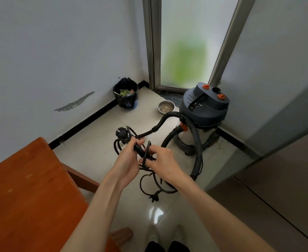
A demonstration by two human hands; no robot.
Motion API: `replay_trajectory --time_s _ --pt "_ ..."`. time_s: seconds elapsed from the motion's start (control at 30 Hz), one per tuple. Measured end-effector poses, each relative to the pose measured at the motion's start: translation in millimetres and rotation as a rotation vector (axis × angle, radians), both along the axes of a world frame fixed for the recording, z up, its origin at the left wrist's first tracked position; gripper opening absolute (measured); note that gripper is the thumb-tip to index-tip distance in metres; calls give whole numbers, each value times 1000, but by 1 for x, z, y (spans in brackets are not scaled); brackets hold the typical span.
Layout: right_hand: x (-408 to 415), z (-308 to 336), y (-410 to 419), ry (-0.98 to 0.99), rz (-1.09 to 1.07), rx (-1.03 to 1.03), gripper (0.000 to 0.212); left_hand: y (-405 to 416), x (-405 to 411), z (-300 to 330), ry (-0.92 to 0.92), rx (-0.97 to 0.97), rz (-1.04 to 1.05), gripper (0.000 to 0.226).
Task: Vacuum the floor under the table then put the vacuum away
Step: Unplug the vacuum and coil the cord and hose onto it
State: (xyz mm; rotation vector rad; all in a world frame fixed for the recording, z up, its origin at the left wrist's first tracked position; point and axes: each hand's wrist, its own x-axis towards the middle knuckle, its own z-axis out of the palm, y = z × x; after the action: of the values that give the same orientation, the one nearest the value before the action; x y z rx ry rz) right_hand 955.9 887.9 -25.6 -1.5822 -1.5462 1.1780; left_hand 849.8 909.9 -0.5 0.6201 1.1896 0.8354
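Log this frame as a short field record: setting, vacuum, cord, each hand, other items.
setting: tiled corner by a frosted glass door
vacuum: canister vacuum upright on the floor, hose attached
cord: black power cord coiled in loops, plug sticking up
left hand: grips the coil
right hand: pinches a loop
other: wooden table, bin, metal bowl

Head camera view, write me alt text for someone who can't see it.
Two bare hands, left hand and right hand, grip a bundle of black power cord above a tiled floor. A canister vacuum stands in the corner ahead, near a waste bin, with a wooden table at left.
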Motion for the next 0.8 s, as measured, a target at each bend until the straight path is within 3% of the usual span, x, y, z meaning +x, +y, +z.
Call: replay_trajectory --time_s 0.13,0.27,0.33,0.43,0.57,0.8 --pt "-1 -3 1 -47 57 -3 7 1 -6 0 155 7 -146 32" --pt "7 -4 6 -118 32 -40 6 2 -13 -8 547 156 -329 32" --pt "11 -4 10 -175 6 -38 10 -4 -14 -15 650 224 -371 30" --pt "18 0 16 -188 -5 -39 9 -11 -12 -21 647 328 -368 13" --pt "29 6 16 -138 75 -89 10 -5 -9 -21 687 468 -327 10" --pt "34 1 9 -193 84 -81 9 -1 2 -27 811 505 -362 14"
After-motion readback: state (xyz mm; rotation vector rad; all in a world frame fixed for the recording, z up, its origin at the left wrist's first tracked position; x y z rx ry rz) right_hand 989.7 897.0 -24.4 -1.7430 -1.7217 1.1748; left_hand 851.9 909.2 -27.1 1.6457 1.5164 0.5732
